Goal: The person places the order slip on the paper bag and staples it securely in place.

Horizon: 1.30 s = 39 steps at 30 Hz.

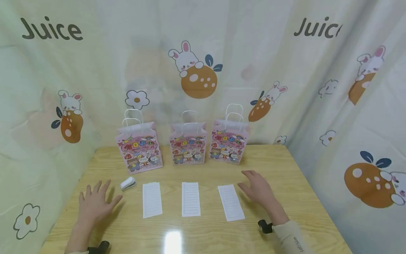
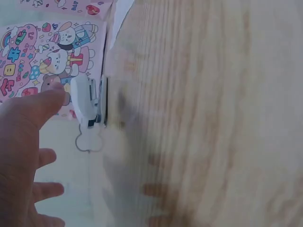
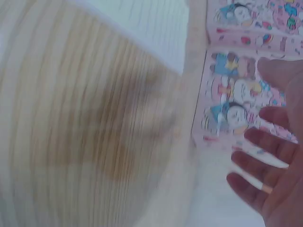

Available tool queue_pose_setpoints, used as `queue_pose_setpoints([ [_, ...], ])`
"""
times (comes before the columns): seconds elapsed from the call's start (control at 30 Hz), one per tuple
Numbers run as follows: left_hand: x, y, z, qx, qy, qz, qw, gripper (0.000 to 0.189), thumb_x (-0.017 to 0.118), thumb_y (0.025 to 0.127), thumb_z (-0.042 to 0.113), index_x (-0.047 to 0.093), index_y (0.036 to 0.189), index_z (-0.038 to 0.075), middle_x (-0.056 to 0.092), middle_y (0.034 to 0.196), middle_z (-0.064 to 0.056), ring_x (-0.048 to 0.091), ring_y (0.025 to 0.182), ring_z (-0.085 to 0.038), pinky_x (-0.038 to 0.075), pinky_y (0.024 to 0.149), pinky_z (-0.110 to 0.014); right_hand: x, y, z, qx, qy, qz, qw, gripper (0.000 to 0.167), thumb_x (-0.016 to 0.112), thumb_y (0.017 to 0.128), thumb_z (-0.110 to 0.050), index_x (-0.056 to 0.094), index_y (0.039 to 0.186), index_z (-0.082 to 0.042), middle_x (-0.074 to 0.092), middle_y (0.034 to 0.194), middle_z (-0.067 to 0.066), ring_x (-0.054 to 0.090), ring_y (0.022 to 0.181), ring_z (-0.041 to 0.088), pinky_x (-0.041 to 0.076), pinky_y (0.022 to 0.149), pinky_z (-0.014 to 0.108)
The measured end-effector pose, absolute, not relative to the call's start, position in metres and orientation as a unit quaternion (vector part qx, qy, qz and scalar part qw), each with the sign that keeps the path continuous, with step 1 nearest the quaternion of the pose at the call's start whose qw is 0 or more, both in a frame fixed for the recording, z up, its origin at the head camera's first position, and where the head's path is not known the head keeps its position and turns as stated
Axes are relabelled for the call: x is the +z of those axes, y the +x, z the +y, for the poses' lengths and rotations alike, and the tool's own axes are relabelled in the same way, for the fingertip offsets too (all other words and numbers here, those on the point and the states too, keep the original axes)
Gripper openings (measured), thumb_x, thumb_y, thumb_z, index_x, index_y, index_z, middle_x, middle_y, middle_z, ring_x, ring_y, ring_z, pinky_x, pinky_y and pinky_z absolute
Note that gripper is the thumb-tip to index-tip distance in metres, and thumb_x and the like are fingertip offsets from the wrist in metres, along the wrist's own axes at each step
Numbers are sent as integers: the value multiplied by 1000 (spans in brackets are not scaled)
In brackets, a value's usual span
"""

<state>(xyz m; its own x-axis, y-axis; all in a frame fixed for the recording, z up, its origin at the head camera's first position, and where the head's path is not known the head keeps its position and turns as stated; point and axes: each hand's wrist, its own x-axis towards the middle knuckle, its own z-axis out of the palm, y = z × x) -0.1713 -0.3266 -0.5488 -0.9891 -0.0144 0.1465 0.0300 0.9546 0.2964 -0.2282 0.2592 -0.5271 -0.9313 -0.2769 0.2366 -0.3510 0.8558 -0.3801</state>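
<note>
Head view: three gift bags stand from eleven to one o'clock on the table, insides hidden, three paper slips flat before them; it looks barely begun. Left wrist: the left hand spreads empty fingers, the stapler untouched, near the thumb at nine o'clock. Right wrist: the right hand, at four o'clock, is loosely splayed, holding nothing.

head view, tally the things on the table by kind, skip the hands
Bags: 3
Slips: 3
Stapler: 1
Total: 7
</note>
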Motion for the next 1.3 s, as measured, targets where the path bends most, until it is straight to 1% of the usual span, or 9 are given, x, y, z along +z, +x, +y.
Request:
queue_pose_setpoints([
  [0.13,-554,-171,-325,-164,-17,-983,82,85,54,89,64,37,144,3,30,142,-37,18,122,-71,8,93,-81,-531,-232,240,254,172,-947,90,48,70,90,-34,61,124,-1,61,124,17,56,114,37,45,93,53],
  [0.23,-561,-166,-325,-172,-20,-981,86,83,58,88,62,39,143,2,31,141,-38,21,122,-70,10,93,-80,-538,-236,219,279,183,-939,86,44,71,89,-32,65,120,-2,64,120,12,58,112,32,46,94,49],
  [0.37,-570,-160,-324,-169,-21,-981,91,80,61,87,60,42,141,3,34,141,-36,25,121,-68,12,94,-79,-541,-242,180,303,213,-927,67,37,71,89,-28,68,115,-2,67,115,9,61,109,28,47,93,46],
  [0.47,-572,-159,-321,-173,-27,-980,95,79,60,88,59,41,141,3,35,140,-36,27,121,-66,14,94,-79,-542,-249,149,305,238,-920,55,34,69,91,-29,69,113,-3,68,113,7,62,106,26,49,90,43],
  [0.57,-571,-158,-316,-181,-28,-978,98,78,59,90,57,41,142,2,37,139,-35,31,121,-63,19,94,-77,-544,-252,120,303,264,-915,32,32,67,93,-29,69,113,-5,68,113,7,63,103,24,50,88,41],
  [0.7,-569,-153,-309,-197,-29,-975,100,76,60,91,54,42,141,0,38,138,-36,36,121,-58,25,92,-76,-546,-251,87,305,275,-912,-2,30,66,93,-29,70,112,-7,69,111,4,63,100,21,51,85,37],
  [0.93,-568,-147,-307,-219,-26,-969,113,69,64,92,44,44,139,-3,40,137,-35,40,119,-57,29,87,-76,-553,-254,28,312,278,-908,-38,31,69,91,-31,70,113,-10,69,109,-1,63,94,12,51,78,27],
  [1.13,-558,-150,-314,-236,-35,-960,146,60,66,92,36,49,135,-2,48,132,-31,47,113,-54,35,85,-73,-558,-267,-16,326,276,-903,-56,30,70,90,-31,70,114,-12,69,109,-2,62,96,10,49,81,25],
  [1.3,-550,-152,-318,-264,-41,-951,153,54,66,93,32,52,132,-3,51,127,-31,50,110,-53,39,85,-70,-565,-278,-36,334,265,-903,-59,31,72,88,-34,71,110,-13,68,105,-6,61,95,8,48,83,24],
])
